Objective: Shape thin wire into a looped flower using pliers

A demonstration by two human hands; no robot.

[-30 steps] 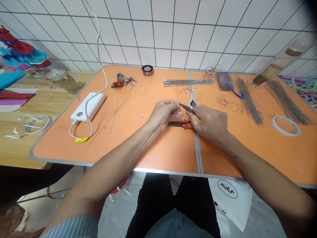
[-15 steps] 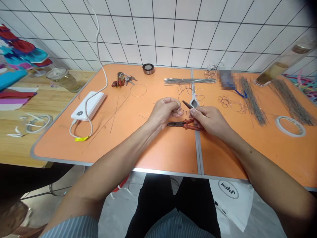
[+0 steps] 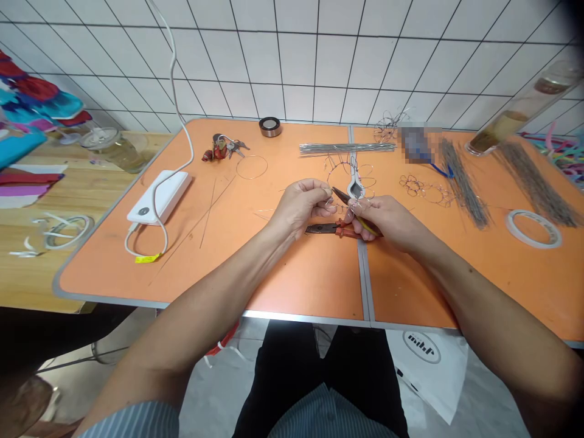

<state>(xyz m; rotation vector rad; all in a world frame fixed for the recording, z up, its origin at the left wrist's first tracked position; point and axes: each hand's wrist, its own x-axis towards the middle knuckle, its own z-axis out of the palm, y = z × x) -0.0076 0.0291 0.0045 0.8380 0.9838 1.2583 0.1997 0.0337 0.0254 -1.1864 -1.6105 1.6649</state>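
Note:
My left hand [image 3: 305, 204] pinches a thin wire [image 3: 329, 201] between thumb and fingers over the middle of the orange table [image 3: 292, 286]. Just to its right, my right hand [image 3: 381, 218] is closed around dark-nosed pliers [image 3: 341, 194], whose tip points at the left fingertips. Below both hands, a second pair of pliers with red handles [image 3: 325, 229] lies on the table, partly hidden by my right hand. Behind the hands are wire loops [image 3: 341, 163] and a grey-white tool [image 3: 356, 187].
A white power bank [image 3: 159, 198] with a cable, keys [image 3: 232, 146], a tape roll [image 3: 270, 126] and a wire ring [image 3: 252, 166] lie left. Wire bundles [image 3: 464, 182], a white tape ring [image 3: 533, 229] and a leaning glass bottle [image 3: 520, 115] stand or lie right.
The pliers in my right hand have shifted slightly left, and a yellowish handle now shows beneath that hand. My left hand keeps its pinch. The whole view has moved slightly.

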